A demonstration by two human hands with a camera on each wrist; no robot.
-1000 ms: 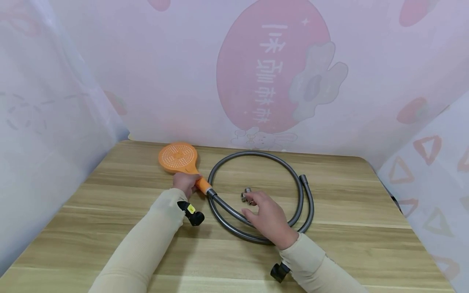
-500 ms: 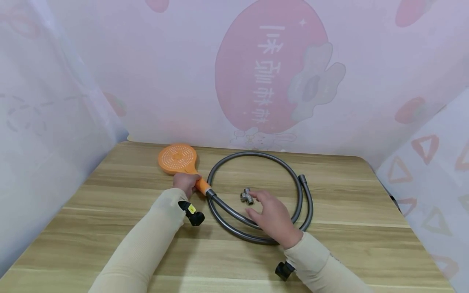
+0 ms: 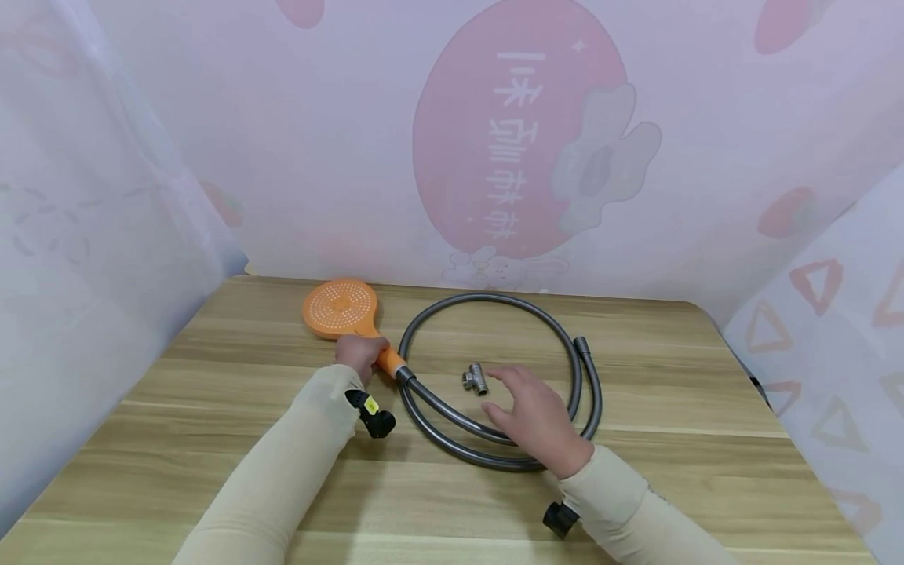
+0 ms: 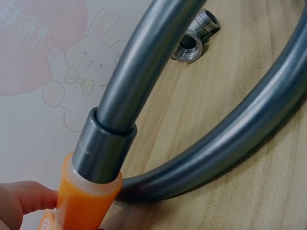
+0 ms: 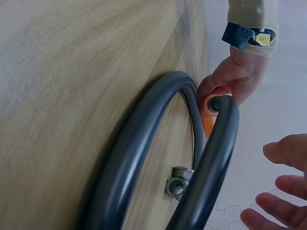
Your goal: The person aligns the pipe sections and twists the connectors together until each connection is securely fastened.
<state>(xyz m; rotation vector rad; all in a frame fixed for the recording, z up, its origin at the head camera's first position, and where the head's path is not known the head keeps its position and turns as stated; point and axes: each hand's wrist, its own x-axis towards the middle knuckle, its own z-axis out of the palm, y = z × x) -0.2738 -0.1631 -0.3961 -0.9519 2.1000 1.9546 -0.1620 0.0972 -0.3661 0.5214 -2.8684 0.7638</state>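
Shower head [image 3: 340,309] gripped in L hand [image 3: 358,353]: smooth plastic, semi-gloss. Hose [image 3: 487,297] passing under R hand [image 3: 538,424]: smooth, metallic-looking, glossy highlights; collar [image 4: 105,151] just ahead of L hand, satin, approx. same finish. Fitting [image 3: 478,380] nr R fingertips: shiny metal, threaded ends ridged. Table [image 3: 212,392] below both hands: wood-grain, low sheen. Sleeves [image 3: 282,455] behind hands: matt cloth. Backdrop [image 3: 318,157] beyond: matt, cloth-like, printed.

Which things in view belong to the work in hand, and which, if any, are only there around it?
Probably the job:
Orange shower head, gripped by the left hand
Grey hose, joined to its handle
Metal fitting, lying inside the hose loop near the right hand

Probably only surroundings:
Wooden table
Printed backdrop
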